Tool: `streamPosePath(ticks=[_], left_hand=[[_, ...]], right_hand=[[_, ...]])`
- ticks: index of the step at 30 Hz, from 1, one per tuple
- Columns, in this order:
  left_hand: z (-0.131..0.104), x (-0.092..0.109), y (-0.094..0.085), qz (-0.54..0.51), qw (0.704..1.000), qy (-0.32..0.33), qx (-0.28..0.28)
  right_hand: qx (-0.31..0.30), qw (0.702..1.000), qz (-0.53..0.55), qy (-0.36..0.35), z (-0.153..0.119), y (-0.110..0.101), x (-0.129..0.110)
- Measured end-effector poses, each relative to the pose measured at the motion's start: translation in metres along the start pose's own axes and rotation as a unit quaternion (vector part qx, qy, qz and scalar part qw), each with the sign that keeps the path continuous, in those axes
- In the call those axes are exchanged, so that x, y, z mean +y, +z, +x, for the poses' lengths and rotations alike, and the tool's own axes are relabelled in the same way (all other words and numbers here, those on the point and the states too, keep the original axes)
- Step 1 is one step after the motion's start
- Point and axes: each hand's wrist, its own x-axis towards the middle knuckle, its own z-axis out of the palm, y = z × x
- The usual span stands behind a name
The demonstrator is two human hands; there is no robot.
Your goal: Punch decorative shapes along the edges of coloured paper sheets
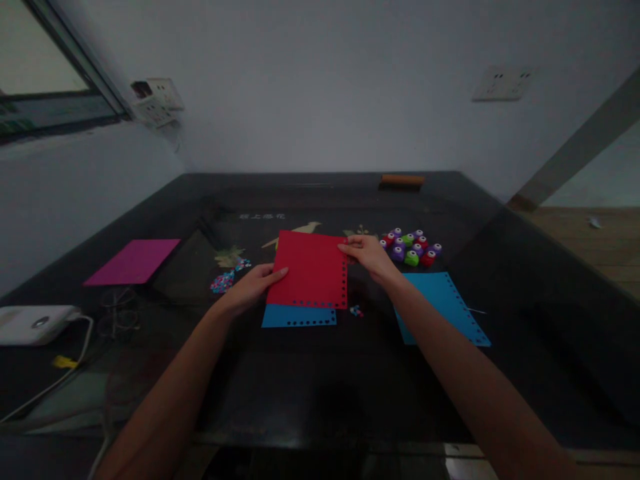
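Observation:
A sheet of red paper [311, 270] with punched holes along its right and bottom edges is held between my two hands. My left hand [255, 287] grips its left edge, thumb on top. At the upper right edge, my right hand [367, 253] pinches the same sheet. Beneath it lies a blue sheet [300, 316], mostly covered, with holes along its lower edge. A second blue sheet [440, 300] with punched holes rests under my right forearm. Small paper bits [357, 311] lie just right of the red sheet, and a larger pile of bits [222, 283] is beside my left hand.
Several coloured craft punches [410, 248] stand grouped beyond my right hand. A magenta sheet [134, 261] lies at the left of the dark table [300, 380]. Nearer on that side are a white power device [39, 325] and its cable. A brown roll [402, 179] sits at the back edge.

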Motion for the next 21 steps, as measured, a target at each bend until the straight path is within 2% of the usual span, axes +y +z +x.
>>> streamPosePath(ticks=[3,11,18,21], left_hand=[[-0.002,-0.002,0.004,-0.006,0.999,-0.023,-0.036],[-0.006,0.0,0.014,0.059,0.994,-0.018,-0.094],[-0.011,0.007,0.016,0.11,0.988,0.006,-0.11],[-0.009,0.006,0.013,0.091,0.992,0.032,-0.083]], right_hand=[[0.009,1.0,0.014,-0.008,0.001,-0.006,-0.003],[0.017,0.999,0.039,-0.003,0.001,-0.01,-0.005],[0.012,0.998,0.049,-0.035,-0.001,-0.01,-0.01],[0.02,0.998,0.062,-0.02,0.0,-0.01,-0.009]])
